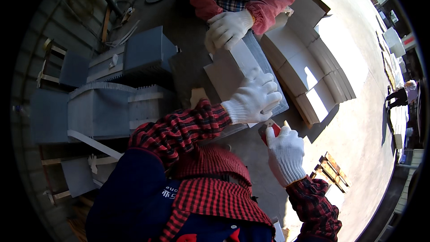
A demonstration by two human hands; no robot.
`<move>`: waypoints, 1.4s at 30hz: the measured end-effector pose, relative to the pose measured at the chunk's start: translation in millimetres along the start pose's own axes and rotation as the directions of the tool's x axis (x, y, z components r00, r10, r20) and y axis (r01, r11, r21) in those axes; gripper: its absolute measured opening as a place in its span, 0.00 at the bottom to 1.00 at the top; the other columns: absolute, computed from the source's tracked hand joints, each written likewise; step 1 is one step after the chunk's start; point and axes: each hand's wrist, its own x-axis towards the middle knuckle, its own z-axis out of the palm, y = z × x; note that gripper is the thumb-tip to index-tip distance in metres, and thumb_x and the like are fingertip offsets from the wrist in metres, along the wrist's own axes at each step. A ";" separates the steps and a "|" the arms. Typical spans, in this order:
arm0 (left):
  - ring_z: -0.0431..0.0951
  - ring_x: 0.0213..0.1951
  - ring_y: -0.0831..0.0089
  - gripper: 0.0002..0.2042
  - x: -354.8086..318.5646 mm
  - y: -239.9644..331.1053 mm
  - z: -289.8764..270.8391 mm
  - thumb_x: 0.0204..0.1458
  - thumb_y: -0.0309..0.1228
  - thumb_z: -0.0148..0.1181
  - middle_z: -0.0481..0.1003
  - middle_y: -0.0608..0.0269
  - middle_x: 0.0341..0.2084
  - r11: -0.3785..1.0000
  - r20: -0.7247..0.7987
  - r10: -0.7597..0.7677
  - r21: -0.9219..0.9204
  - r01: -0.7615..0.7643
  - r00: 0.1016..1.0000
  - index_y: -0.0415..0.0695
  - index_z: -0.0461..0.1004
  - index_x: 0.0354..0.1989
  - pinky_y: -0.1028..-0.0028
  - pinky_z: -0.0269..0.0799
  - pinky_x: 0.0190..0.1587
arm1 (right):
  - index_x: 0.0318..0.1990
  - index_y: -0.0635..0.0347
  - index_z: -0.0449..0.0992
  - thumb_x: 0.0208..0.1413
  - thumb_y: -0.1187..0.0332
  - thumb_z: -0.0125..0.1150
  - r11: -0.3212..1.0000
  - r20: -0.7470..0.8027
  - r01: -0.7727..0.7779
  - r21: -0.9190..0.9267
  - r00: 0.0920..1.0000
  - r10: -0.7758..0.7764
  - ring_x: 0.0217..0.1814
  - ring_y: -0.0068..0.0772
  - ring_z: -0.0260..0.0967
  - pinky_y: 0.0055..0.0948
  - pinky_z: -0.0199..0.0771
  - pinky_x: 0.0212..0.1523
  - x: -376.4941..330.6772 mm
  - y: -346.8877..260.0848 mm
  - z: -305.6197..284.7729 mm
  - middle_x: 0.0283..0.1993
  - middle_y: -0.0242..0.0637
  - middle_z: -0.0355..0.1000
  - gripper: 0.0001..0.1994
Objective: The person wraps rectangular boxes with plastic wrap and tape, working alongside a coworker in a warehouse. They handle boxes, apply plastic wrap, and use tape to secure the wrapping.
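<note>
My left hand [253, 96], in a white knitted glove, lies palm down with fingers stretched over the near end of a pale folded cardboard piece [244, 57]. That piece rests on a grey flat-topped surface [267, 68]. Close by on the right, my gloved right hand [285, 152] is closed around a red tool [274, 130], whose dark tip points toward the near corner of the surface. The tool's exact kind is partly hidden by my fingers. Across from me, a co-worker's gloved hands [228, 29] press together on the far end of the cardboard.
Stacked flat cardboard [309, 65] stands to the right, partly in sunlight. Bundled grey sheets [101, 112] fill the left side, with more grey sheets [148, 49] behind them. A wooden pallet [331, 170] lies on the floor at lower right. Another person [405, 93] stands far right.
</note>
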 end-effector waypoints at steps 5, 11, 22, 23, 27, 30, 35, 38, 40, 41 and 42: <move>0.70 0.57 0.62 0.20 -0.8 1.8 15.9 0.39 0.36 0.70 0.71 0.66 0.44 0.998 -0.176 -0.001 -0.065 -0.010 0.984 0.55 0.74 0.44 0.50 0.56 0.65 | 0.41 0.51 0.82 0.52 0.62 0.63 0.969 0.512 -0.010 0.246 0.850 -0.121 0.44 0.49 0.75 0.41 0.75 0.37 -49.0 -11.0 108.6 0.40 0.46 0.73 0.10; 0.70 0.56 0.64 0.19 -48.7 -6.8 64.0 0.39 0.36 0.70 0.72 0.69 0.48 0.990 -0.334 0.056 0.143 -0.008 0.941 0.59 0.72 0.42 0.52 0.60 0.57 | 0.53 0.44 0.77 0.53 0.58 0.64 0.613 0.181 -0.180 0.769 0.982 0.061 0.44 0.54 0.76 0.47 0.77 0.45 19.3 -74.2 142.7 0.44 0.50 0.75 0.19; 0.69 0.52 0.60 0.20 -49.7 12.8 46.9 0.39 0.36 0.69 0.69 0.66 0.45 0.991 -0.289 -0.059 0.095 0.090 0.956 0.59 0.68 0.41 0.55 0.63 0.48 | 0.55 0.57 0.77 0.59 0.54 0.58 0.364 0.414 -0.364 0.857 0.908 -0.066 0.55 0.53 0.74 0.42 0.72 0.56 128.4 -162.5 242.2 0.53 0.50 0.76 0.21; 0.69 0.47 0.62 0.18 -47.2 15.4 45.1 0.39 0.36 0.68 0.69 0.67 0.42 0.992 -0.305 -0.051 0.093 0.083 0.951 0.58 0.68 0.38 0.58 0.63 0.46 | 0.54 0.57 0.77 0.59 0.54 0.57 0.424 0.418 -0.355 0.833 0.906 -0.062 0.55 0.53 0.74 0.42 0.72 0.55 126.5 -158.4 242.5 0.52 0.50 0.77 0.21; 0.63 0.62 0.57 0.25 -66.2 6.0 67.0 0.44 0.41 0.68 0.66 0.63 0.55 0.993 -0.098 -0.096 0.053 0.102 0.990 0.60 0.66 0.52 0.50 0.57 0.64 | 0.53 0.57 0.79 0.61 0.53 0.56 0.656 0.388 -0.178 0.733 0.902 -0.189 0.54 0.50 0.75 0.41 0.73 0.55 84.3 -110.2 205.1 0.51 0.50 0.78 0.20; 0.64 0.60 0.57 0.24 -72.4 2.9 77.9 0.45 0.40 0.67 0.66 0.62 0.55 0.991 -0.169 -0.113 0.056 0.124 0.979 0.58 0.67 0.51 0.52 0.57 0.64 | 0.54 0.59 0.79 0.62 0.57 0.57 0.285 0.212 -0.124 0.950 0.930 -0.299 0.52 0.48 0.77 0.40 0.74 0.54 31.4 -32.4 80.6 0.51 0.47 0.79 0.19; 0.68 0.55 0.56 0.19 -67.6 13.6 62.8 0.52 0.32 0.61 0.67 0.57 0.54 0.976 0.010 -0.214 0.025 0.214 0.977 0.52 0.67 0.53 0.56 0.66 0.58 | 0.57 0.69 0.73 0.59 0.57 0.64 0.284 -0.177 0.035 0.958 0.852 0.493 0.53 0.47 0.75 0.41 0.73 0.55 64.0 7.3 -6.8 0.54 0.48 0.75 0.26; 0.69 0.56 0.51 0.22 -97.2 17.7 93.8 0.53 0.30 0.60 0.67 0.54 0.56 0.918 0.039 -0.367 -0.144 0.369 0.929 0.48 0.67 0.58 0.56 0.66 0.58 | 0.69 0.55 0.62 0.54 0.48 0.67 0.771 -0.298 -0.088 0.630 0.890 0.345 0.49 0.49 0.77 0.44 0.79 0.46 123.9 1.6 40.9 0.60 0.49 0.70 0.39; 0.69 0.57 0.49 0.26 -154.9 25.9 106.0 0.52 0.28 0.60 0.68 0.51 0.56 0.810 0.157 -0.456 -0.336 0.481 0.876 0.45 0.66 0.62 0.57 0.66 0.59 | 0.71 0.48 0.57 0.48 0.46 0.70 0.839 -0.082 -0.372 0.398 0.896 0.437 0.47 0.54 0.76 0.47 0.78 0.42 133.7 -17.7 29.2 0.53 0.50 0.72 0.43; 0.69 0.57 0.48 0.26 -183.4 26.1 115.6 0.53 0.32 0.58 0.70 0.51 0.54 0.719 0.395 -0.435 -0.388 0.576 0.809 0.44 0.66 0.63 0.57 0.66 0.59 | 0.70 0.45 0.57 0.45 0.45 0.71 0.826 -0.099 -0.375 0.421 0.886 0.452 0.45 0.53 0.76 0.48 0.77 0.38 135.0 -14.8 36.3 0.46 0.47 0.73 0.45; 0.69 0.58 0.46 0.27 -206.5 28.2 128.2 0.55 0.36 0.57 0.72 0.50 0.51 0.611 0.616 -0.371 -0.401 0.683 0.695 0.44 0.65 0.64 0.56 0.66 0.60 | 0.70 0.45 0.57 0.45 0.46 0.72 0.822 -0.085 -0.384 0.421 0.885 0.458 0.44 0.53 0.77 0.48 0.77 0.37 134.9 -13.4 34.1 0.45 0.47 0.73 0.45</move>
